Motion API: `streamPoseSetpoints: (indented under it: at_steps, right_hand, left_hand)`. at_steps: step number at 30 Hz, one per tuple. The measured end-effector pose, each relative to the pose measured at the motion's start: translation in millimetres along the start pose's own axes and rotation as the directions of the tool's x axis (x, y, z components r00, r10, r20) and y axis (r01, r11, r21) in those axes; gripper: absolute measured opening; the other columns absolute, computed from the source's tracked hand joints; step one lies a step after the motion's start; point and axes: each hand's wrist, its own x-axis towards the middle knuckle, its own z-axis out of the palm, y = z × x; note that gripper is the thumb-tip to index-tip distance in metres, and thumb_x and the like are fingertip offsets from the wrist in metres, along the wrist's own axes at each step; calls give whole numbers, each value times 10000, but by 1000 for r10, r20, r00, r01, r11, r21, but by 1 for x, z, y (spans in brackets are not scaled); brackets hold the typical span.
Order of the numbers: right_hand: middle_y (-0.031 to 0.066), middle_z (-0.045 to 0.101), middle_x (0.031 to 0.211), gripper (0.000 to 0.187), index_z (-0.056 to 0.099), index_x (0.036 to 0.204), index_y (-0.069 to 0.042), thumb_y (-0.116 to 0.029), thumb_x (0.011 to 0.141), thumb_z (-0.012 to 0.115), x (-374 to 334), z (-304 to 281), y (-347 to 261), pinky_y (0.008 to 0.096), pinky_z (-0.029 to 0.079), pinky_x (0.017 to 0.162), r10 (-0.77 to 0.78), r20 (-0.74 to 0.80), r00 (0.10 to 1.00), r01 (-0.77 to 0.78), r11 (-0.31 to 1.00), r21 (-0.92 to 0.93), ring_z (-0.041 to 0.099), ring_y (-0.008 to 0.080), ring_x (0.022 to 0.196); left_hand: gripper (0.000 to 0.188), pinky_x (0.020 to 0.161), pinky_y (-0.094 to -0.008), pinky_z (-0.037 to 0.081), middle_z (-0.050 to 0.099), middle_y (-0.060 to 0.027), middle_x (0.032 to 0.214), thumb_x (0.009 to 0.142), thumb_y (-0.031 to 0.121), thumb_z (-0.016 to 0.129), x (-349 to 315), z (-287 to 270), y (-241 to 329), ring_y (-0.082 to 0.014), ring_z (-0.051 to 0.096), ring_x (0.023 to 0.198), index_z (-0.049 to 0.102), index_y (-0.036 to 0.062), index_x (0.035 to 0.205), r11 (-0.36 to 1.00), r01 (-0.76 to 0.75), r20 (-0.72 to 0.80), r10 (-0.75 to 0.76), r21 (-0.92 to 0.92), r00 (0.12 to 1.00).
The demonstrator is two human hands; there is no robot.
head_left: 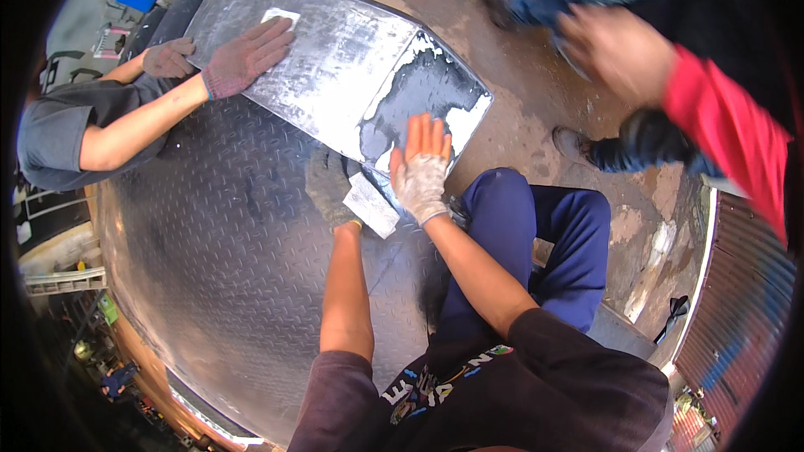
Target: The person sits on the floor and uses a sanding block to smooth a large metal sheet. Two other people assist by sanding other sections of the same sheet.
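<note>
A long flat panel (pixel 335 50), dark grey and heavily smeared with white, lies before me. On its near end a black bare patch (pixel 419 88) shows between ragged white edges. My right hand (pixel 421 169), in a dusty white and orange glove, rests flat there with fingers stretched out. Beside the panel's near left edge is my left hand (pixel 332 187), in a dark grey glove. It holds a pale rectangular sheet of sandpaper (pixel 371 205) at the thumb side; its fingertips blend into the dark background.
At left, a co-worker's gloved hand (pixel 249 57) presses a white piece (pixel 280 14) on the panel; their other gloved hand (pixel 170 59) is at its edge. Another person's red sleeve (pixel 724 121) reaches in from the right. Below lies dark tread plate (pixel 226 226).
</note>
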Motion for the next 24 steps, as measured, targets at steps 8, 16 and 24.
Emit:
streamPoseSetpoints:
  at_steps: [8, 16, 24]
  right_hand:
    - [330, 276, 1590, 628, 242, 1560, 66, -184, 1028, 464, 37, 18, 63, 526, 194, 1225, 260, -349, 900, -234, 965, 114, 254, 526, 1466]
    - [341, 266, 1594, 617, 234, 1571, 32, -277, 1060, 388, 67, 16, 99, 523, 214, 1219, 369, -348, 862, -306, 925, 225, 290, 496, 1464]
    - [292, 313, 1593, 584, 284, 1556, 2, -224, 1026, 380, 88, 11, 125, 520, 257, 1202, 423, -330, 844, -365, 904, 224, 308, 457, 1470]
  left_hand:
    - [369, 1115, -461, 403, 635, -121, 1306, 889, 281, 676, 3, -9, 6, -331, 562, 1227, 698, 58, 1182, 999, -29, 1, 29, 37, 1000]
    - [382, 1151, -475, 373, 632, -117, 1340, 887, 302, 676, 2, -6, 3, -353, 528, 1316, 701, 68, 1189, 1000, 21, 23, -21, -18, 1000]
    - [389, 1160, -469, 363, 631, -113, 1348, 897, 310, 660, 3, -7, 3, -333, 522, 1334, 694, 68, 1199, 1000, 10, 10, -10, 0, 1000]
